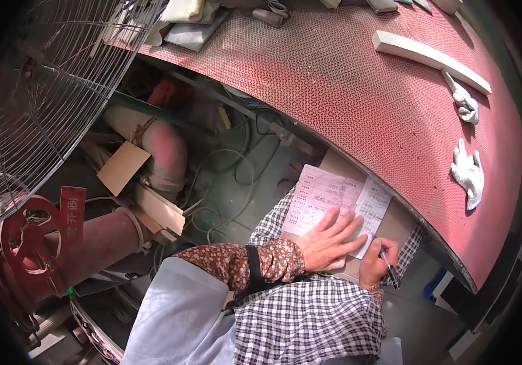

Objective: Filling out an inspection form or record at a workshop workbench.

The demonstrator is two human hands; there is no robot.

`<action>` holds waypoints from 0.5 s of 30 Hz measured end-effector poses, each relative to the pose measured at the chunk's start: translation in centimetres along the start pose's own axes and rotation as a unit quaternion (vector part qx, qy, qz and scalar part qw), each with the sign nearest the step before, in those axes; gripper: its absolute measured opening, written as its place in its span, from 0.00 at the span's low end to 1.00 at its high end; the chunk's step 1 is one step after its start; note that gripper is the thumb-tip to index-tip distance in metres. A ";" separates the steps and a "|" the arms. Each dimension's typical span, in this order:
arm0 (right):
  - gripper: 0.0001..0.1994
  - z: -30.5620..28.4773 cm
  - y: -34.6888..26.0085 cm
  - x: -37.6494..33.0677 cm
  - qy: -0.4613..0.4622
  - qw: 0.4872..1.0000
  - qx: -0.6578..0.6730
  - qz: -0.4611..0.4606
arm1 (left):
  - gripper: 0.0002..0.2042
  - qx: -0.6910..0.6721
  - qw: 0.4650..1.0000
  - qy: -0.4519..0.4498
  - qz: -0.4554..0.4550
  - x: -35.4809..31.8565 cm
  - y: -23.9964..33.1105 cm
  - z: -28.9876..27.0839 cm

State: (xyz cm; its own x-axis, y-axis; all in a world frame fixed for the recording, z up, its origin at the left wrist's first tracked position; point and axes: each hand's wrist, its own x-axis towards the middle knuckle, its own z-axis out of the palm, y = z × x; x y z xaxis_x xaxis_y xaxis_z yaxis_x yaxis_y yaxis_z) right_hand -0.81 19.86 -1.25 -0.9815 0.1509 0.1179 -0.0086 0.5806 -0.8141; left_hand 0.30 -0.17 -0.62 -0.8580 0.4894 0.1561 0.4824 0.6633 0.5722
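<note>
A pink paper form [317, 190] and a white written sheet [375, 198] lie on a piece of brown cardboard [404, 213] over my lap. My left hand [329, 241] rests flat across the lower part of the papers, its fingers spread. At the sheet's lower right corner, my right hand [378, 260] is closed round a dark pen [390, 271], which slants with its rear end toward the lower right. The pen's tip is near the paper; whether it touches I cannot tell.
A red mesh-covered table [334, 79] curves over the far side, bearing a pale bar [431, 61] and two white gloves [469, 173]. At left stand a wire fan guard [60, 91], a red valve wheel [29, 234] and a pipe [166, 152]. Hoses [252, 164] coil on the floor.
</note>
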 end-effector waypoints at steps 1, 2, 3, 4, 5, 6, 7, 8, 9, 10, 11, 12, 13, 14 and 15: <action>0.05 0.0 0.1 0.0 -0.002 1.000 0.006 0.003 | 0.40 -0.004 1.000 0.002 -0.002 -0.1 0.0 0.1; 0.05 0.0 0.2 -0.1 -0.003 1.000 0.012 0.006 | 0.40 -0.008 1.000 0.005 -0.004 -0.1 0.1 0.2; 0.05 0.0 0.1 -0.1 -0.004 1.000 0.013 0.008 | 0.40 -0.007 1.000 -0.002 -0.005 -0.1 0.1 0.1; 0.05 0.0 -0.1 0.0 -0.005 1.000 0.014 0.009 | 0.40 -0.005 1.000 -0.009 -0.007 -0.1 0.1 -0.1; 0.05 0.0 -0.2 0.0 -0.006 1.000 0.015 0.010 | 0.40 -0.003 1.000 -0.017 -0.008 -0.1 0.1 -0.2; 0.05 0.1 -0.2 -0.1 -0.005 1.000 0.006 0.003 | 0.40 0.000 1.000 -0.014 -0.009 -0.2 0.1 -0.2; 0.05 0.1 0.0 -0.1 -0.001 1.000 -0.005 -0.003 | 0.40 0.001 1.000 -0.010 -0.007 -0.2 0.0 0.1; 0.05 0.1 0.1 -0.1 0.000 1.000 -0.014 -0.009 | 0.40 0.003 1.000 -0.007 -0.008 -0.2 0.0 0.2; 0.05 0.1 0.1 -0.1 0.002 1.000 0.003 -0.004 | 0.41 -0.002 1.000 -0.006 -0.009 -0.2 0.1 0.2; 0.05 0.1 0.1 -0.1 0.004 1.000 0.020 0.003 | 0.41 -0.006 1.000 -0.006 -0.009 -0.2 0.1 0.2; 0.05 0.2 0.1 -0.2 0.007 0.999 0.037 0.009 | 0.41 -0.010 1.000 -0.006 -0.008 -0.3 0.0 0.1; 0.06 0.0 0.0 -0.1 0.004 1.000 0.025 0.005 | 0.41 0.000 1.000 -0.010 -0.012 0.0 0.2 0.2; 0.06 0.3 -0.5 -0.1 0.001 1.000 0.012 0.003 | 0.41 0.010 1.000 -0.015 -0.014 -0.2 0.0 -0.1; 0.06 0.0 -0.7 0.1 -0.001 1.000 -0.010 -0.003 | 0.41 0.013 1.000 -0.014 -0.014 -0.1 0.1 0.0; 0.06 0.0 -0.3 0.1 -0.006 1.000 -0.007 0.000 | 0.39 0.027 0.999 -0.021 -0.024 0.1 0.2 -0.3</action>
State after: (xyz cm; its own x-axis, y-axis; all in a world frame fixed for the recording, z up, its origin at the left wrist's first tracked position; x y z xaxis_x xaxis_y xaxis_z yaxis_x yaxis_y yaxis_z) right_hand -0.87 19.67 -1.05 -0.9836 0.1416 0.1119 -0.0066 0.5916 -0.8062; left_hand 0.31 -0.16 -0.25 -0.8721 0.4800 0.0947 0.4517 0.7155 0.5330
